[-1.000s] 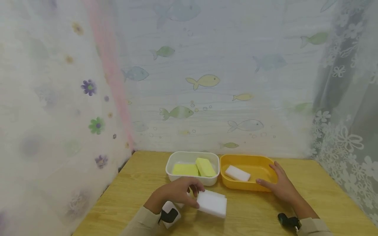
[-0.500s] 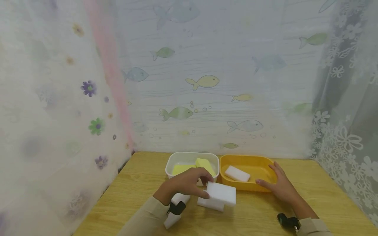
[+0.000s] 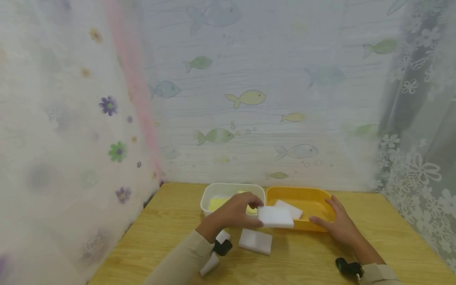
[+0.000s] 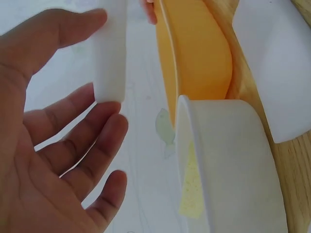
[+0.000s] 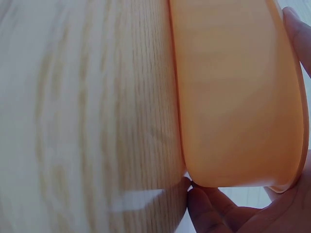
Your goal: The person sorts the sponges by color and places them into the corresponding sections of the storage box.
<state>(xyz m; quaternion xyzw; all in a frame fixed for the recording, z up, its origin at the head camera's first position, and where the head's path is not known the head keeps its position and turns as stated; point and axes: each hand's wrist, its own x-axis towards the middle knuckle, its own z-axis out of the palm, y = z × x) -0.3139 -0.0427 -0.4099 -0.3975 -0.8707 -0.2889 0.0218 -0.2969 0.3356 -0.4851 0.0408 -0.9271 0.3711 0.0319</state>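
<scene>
My left hand (image 3: pixel 238 209) pinches a white sponge block (image 3: pixel 276 217) by its left end, thumb opposite the fingers. The block hangs above the near rim of the orange plastic bin (image 3: pixel 313 225), apart from the table. Inside that bin lies another white sponge (image 3: pixel 293 209), partly covered by the held one. My right hand (image 3: pixel 340 225) grips the bin's right end; in the right wrist view, fingers (image 5: pixel 209 208) curl about its end wall. Left of it stands a white bin (image 3: pixel 213 188) with yellow sponges (image 3: pixel 217 204), partly hidden behind my left hand.
A white sponge (image 3: pixel 255 241) lies on the wooden table (image 3: pixel 303 261) in front of the bins. More white pieces (image 3: pixel 210 264) lie under my left forearm, partly hidden. A fish-printed curtain (image 3: pixel 249 138) hangs behind the table, a flowered one (image 3: pixel 117 152) at the left.
My left hand has lifted the white sponge from beside the other one on the table and carried it right and away from me, over the orange bin's near rim. My right hand stays put.
</scene>
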